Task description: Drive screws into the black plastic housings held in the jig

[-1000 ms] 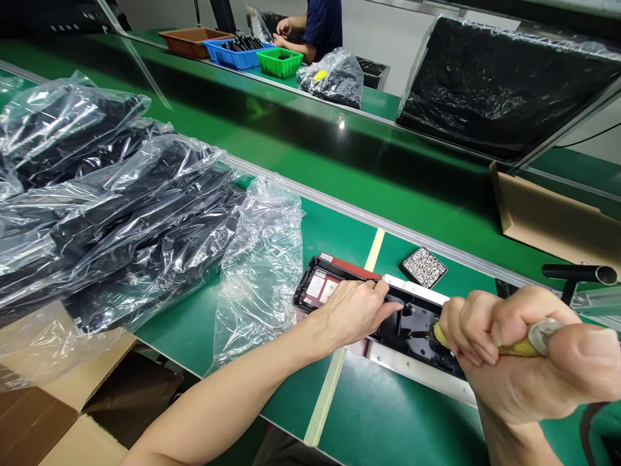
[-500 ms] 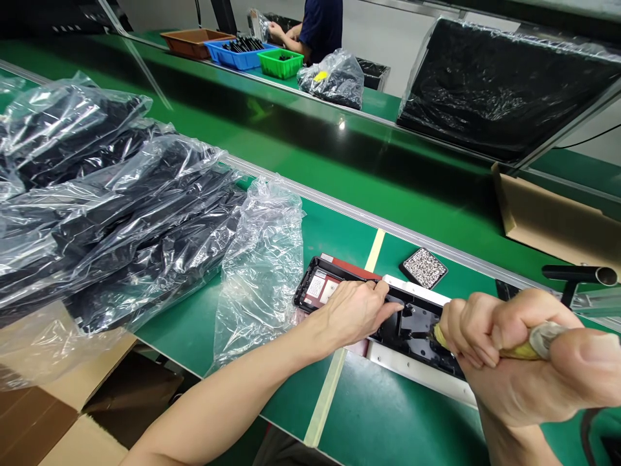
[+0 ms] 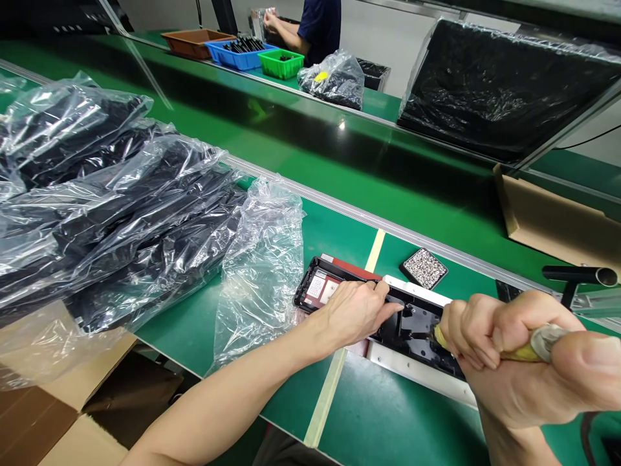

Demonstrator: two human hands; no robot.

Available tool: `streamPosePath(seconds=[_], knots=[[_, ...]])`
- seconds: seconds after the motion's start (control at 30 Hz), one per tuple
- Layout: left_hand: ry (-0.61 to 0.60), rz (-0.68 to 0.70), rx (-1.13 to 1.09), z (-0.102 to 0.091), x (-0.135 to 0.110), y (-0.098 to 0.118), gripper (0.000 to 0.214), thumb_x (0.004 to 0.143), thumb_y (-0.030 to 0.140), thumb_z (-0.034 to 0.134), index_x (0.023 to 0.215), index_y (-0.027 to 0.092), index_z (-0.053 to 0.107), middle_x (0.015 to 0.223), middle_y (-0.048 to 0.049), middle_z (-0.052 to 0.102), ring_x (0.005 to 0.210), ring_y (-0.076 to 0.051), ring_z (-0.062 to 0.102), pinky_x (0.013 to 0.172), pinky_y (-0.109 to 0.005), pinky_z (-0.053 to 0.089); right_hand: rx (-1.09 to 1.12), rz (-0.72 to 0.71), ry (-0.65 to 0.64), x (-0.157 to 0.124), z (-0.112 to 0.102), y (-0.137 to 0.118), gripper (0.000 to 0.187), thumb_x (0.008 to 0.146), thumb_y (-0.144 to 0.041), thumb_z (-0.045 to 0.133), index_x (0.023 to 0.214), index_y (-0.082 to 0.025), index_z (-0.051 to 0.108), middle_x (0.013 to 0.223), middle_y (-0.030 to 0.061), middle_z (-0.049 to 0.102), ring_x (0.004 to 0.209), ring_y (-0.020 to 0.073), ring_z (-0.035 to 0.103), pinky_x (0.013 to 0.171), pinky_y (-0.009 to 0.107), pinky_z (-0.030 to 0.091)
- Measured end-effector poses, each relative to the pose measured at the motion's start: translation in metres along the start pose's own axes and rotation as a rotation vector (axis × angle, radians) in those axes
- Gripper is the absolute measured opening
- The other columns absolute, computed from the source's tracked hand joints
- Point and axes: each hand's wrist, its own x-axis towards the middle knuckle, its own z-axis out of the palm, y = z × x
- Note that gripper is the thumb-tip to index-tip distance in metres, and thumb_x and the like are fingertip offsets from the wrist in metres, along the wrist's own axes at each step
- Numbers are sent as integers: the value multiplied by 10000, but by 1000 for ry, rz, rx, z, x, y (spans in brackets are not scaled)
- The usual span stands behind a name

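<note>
A long black plastic housing [image 3: 303,291], open side up, lies in a white holder [image 3: 417,370] on the green bench. Closed over its far edge is my left hand [image 3: 356,310], with the thumb reaching inside the shell. My right hand [image 3: 509,349] wraps tightly around a yellow-handled screwdriver [image 3: 521,353]. The tool's dark shaft points down and left into the housing, where its tip is hard to make out. Much of the housing's right end is hidden behind the right hand.
Plastic-wrapped black parts [image 3: 145,220] are heaped at left, beside a clear bag [image 3: 262,259]. A small tray of screws [image 3: 424,268] sits beyond the holder. An open carton [image 3: 557,220] is at right. Across the line, a co-worker [image 3: 320,29] stands near coloured bins [image 3: 237,55].
The co-worker's hands have risen slightly at the far bench. My own hands and the housing look almost unmoved.
</note>
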Motion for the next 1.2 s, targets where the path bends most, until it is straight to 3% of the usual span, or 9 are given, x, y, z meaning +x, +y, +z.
streamPosePath(seconds=[0.63,0.8,1.03,1.2], knots=[[-30,-13,4,-1,1,0,381,1127,509,445,1110,145,555,808,-84,747,737,-307,772,555,-320,419,38,13,-12,-1,0,1,406,852,-478,716,575,-209,593,400,-21,439,338,107,315,361,273,287],[-28,-14,8,-2,1,0,391,1127,518,441,1092,148,561,810,-80,747,736,-303,773,551,-310,401,41,24,-99,-1,-2,-1,424,891,-505,664,600,-207,582,410,-26,419,354,99,307,385,266,309],[-40,-11,22,-3,1,0,393,1128,507,448,1083,141,582,840,-89,754,744,-314,776,538,-332,396,0,80,-342,6,-21,-8,432,938,-545,591,651,-223,569,453,-6,460,398,142,405,415,305,368],[-30,-15,18,-2,1,-1,393,1125,508,462,1114,134,582,842,-85,761,751,-320,782,541,-328,406,15,151,-296,10,-18,-12,414,932,-540,653,665,-224,646,482,2,522,413,159,479,437,328,425]])
